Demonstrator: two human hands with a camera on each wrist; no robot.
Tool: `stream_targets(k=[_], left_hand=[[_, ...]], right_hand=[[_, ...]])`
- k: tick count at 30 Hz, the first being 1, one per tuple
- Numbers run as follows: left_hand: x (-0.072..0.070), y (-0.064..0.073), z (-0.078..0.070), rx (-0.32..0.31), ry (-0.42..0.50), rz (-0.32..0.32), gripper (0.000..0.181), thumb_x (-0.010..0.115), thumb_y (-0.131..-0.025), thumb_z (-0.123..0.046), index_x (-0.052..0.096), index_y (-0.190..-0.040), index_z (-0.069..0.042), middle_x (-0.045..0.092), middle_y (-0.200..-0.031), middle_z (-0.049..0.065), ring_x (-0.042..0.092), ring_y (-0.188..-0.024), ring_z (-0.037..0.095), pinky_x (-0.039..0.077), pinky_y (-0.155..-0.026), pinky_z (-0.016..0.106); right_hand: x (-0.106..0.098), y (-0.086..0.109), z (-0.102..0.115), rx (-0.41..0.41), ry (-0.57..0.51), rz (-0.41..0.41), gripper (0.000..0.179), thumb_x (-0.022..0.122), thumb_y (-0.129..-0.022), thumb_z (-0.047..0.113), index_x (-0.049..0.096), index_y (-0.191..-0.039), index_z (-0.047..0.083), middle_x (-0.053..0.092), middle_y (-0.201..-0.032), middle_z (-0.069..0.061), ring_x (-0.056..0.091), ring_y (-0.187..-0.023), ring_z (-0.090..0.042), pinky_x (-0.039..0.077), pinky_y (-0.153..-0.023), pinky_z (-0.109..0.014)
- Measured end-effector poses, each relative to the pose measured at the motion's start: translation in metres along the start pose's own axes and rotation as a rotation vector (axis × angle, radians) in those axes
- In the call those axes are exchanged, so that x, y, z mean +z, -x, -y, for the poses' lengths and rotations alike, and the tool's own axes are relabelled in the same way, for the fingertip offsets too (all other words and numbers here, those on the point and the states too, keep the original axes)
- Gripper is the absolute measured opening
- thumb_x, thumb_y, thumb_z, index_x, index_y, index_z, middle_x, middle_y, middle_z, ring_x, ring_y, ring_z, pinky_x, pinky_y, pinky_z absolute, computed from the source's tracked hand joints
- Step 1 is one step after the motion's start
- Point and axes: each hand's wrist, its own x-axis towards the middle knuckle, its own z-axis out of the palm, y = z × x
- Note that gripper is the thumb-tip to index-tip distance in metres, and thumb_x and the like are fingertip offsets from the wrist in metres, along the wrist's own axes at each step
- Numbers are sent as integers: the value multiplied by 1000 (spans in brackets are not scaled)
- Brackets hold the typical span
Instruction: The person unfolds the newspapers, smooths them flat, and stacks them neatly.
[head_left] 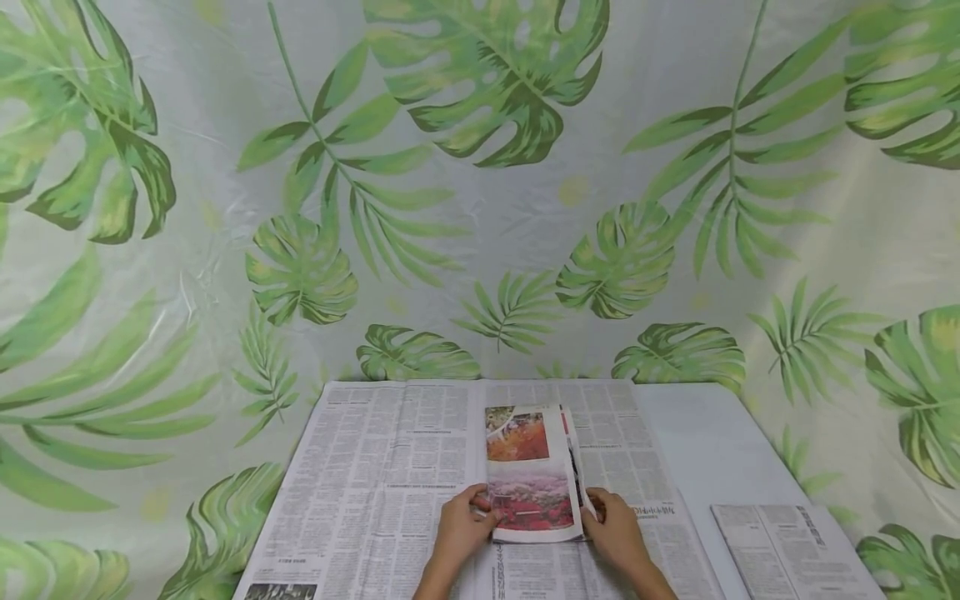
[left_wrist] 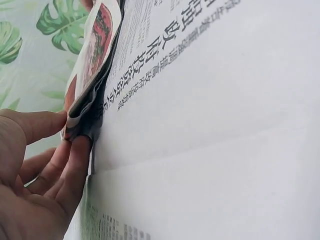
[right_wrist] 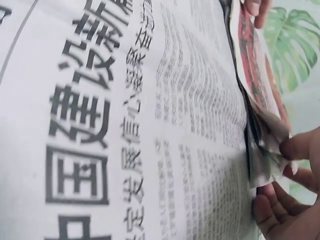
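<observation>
The left hand [head_left: 465, 525] pinches the folded paper [head_left: 528, 487] at eight o'clock, the right hand [head_left: 618, 528] at four. This looks like folding; next, its edges likely need lining up.

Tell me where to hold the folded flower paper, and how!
Probably pinch the folded paper by its two long edges, near its bottom end in the head view, coming from left and right together. It is thin and narrow, and separate layers show along its right edge, so squeeze those together.
</observation>
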Motion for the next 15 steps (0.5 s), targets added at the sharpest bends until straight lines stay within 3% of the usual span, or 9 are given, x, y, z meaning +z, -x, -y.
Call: stream_targets(k=[4, 8, 12, 15], left_hand=[[-4, 3, 4, 9, 30, -1, 56, 83, -81, -4, 63, -133, -1, 69, -100, 9, 70, -69, 7, 54, -54, 22], [-9, 6, 11, 23, 16, -42, 51, 79, -83, -1, 65, -132, -7, 71, -104, 10, 68, -68, 3, 53, -54, 22], [-15, 9, 17, 27, -12, -96, 45, 75, -83, 2, 68, -127, -6, 75, -105, 10, 63, -66, 0, 51, -52, 21], [-21, 11, 20, 35, -38, -124, 43, 75, -83, 2, 70, -125, -3, 75, -102, 10, 60, -64, -1, 49, -53, 20]], right_hand=[[5, 2, 7, 16, -39, 46, 37, 72, -90, 13, 70, -125, 3, 65, -89, -1, 52, -74, -7, 43, -68, -28], [11, 3, 12, 17, -55, 81, 38, 73, -90, 14, 69, -126, 3, 69, -97, -2, 56, -81, -9, 48, -72, -28], [15, 4, 16, 9, -78, 104, 38, 76, -90, 15, 69, -124, 1, 71, -100, -2, 59, -85, -10, 50, -74, -28], [18, 4, 18, 8, -103, 120, 38, 79, -87, 14, 69, -122, 2, 70, -95, 0, 56, -78, -6, 47, -69, -24]])
